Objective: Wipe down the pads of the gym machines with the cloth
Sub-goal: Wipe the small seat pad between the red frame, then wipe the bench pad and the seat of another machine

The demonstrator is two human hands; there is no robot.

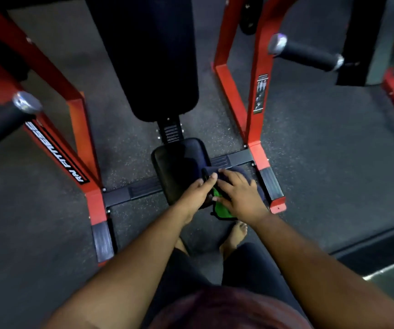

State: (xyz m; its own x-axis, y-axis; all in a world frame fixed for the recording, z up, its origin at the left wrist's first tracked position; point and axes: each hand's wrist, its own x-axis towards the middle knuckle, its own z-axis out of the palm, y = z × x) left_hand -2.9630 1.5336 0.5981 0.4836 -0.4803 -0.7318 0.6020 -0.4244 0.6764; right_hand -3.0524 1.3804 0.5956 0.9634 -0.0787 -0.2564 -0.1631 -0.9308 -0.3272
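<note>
A small black seat pad (174,167) sits low in the middle of a red gym machine, below a long black back pad (153,58). A dark cloth with a green underside (222,208) lies over the seat pad's right front corner. My left hand (197,192) grips the cloth's left edge with its fingers closed. My right hand (237,192) presses flat on top of the cloth with fingers spread. Most of the cloth is hidden under both hands.
Red frame posts (254,91) stand left and right of the seat, joined by a black floor bar (131,192). Black handle grips (307,54) with chrome ends stick out on both sides. My bare feet (235,236) stand on dark rubber flooring just before the seat.
</note>
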